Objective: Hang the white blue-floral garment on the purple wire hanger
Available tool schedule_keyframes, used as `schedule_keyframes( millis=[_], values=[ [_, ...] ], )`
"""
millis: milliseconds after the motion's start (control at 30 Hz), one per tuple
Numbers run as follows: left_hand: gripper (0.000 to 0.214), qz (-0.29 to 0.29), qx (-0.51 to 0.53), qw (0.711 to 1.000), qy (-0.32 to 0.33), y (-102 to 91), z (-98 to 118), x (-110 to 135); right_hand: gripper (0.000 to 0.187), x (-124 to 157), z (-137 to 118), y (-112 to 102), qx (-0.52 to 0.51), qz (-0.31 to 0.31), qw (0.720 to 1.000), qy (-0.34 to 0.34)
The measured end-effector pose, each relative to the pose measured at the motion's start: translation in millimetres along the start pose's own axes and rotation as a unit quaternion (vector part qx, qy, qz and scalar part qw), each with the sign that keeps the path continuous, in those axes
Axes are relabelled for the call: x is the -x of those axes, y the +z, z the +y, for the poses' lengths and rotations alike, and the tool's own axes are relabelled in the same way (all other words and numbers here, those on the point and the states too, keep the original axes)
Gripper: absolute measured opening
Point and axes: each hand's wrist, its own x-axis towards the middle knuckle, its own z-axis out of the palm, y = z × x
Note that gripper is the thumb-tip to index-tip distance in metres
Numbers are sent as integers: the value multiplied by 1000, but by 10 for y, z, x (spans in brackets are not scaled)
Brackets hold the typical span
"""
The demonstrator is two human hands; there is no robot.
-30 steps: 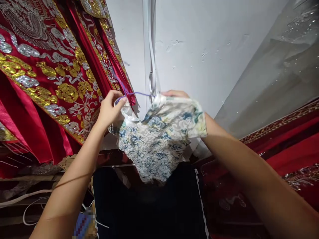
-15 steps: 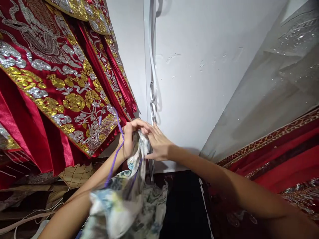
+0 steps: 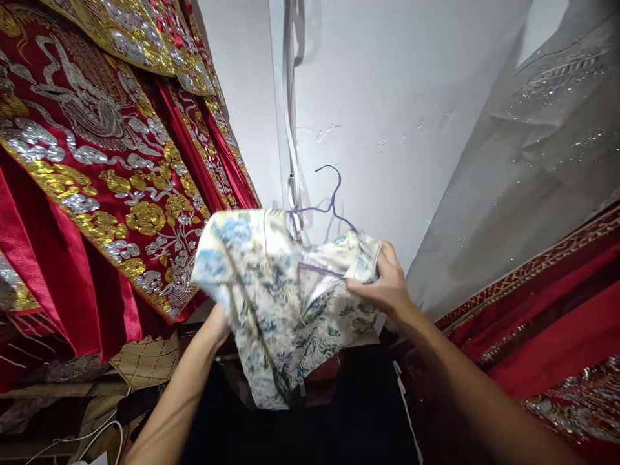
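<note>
A floral garment (image 3: 271,278), white with blue, yellow and dark green print, hangs spread out in front of me on a thin purple hanger (image 3: 333,205). The hanger's hook points upward above the neckline, and its lower bar shows through the opening. At the right shoulder, my right hand (image 3: 390,281) is closed on the cloth, thumb in front, around that end of the hanger. My left hand (image 3: 219,323) reaches behind the garment's left side; only its wrist end shows, and the fingers are hidden by the cloth.
Red satin costumes with gold and silver sequins (image 3: 145,219) hang on the left. A white metal rack post (image 3: 290,129) stands against the white wall (image 3: 378,77). Sheer glittery fabric (image 3: 513,161) and red beaded cloth (image 3: 557,323) are on the right. White cables (image 3: 104,429) lie lower left.
The bunched garment has been opened out and now faces me on the hanger. My hands have moved apart, the right one to the right shoulder, the left one behind the cloth. The hook now points up.
</note>
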Motion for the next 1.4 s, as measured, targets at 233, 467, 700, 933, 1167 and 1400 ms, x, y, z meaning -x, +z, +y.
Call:
schedule_keyframes(
  millis=[233, 467, 700, 933, 1167, 1400],
  values=[
    [72, 124, 124, 972, -156, 447, -1005, 701, 74, -473, -310, -237, -1, -79, 993, -87],
    [69, 88, 192, 947, -240, 833, -1243, 1309, 39, 667, -664, 19, -184, 29, 982, 42],
    [71, 53, 142, 963, -225, 970, -1181, 1420, 48, 1551, -864, 768, -338, -184, 853, 351],
    [76, 54, 116, 964, -233, 925, -1133, 1406, 40, 1412, -760, 694, -362, -184, 833, 375],
    [78, 56, 116, 960, -249, 871, -1113, 1459, 31, 1499, -773, 700, -412, -208, 811, 360],
    [72, 41, 149, 957, -247, 907, -1097, 1474, 24, 1458, -781, 644, -417, -215, 815, 338]
  ],
)
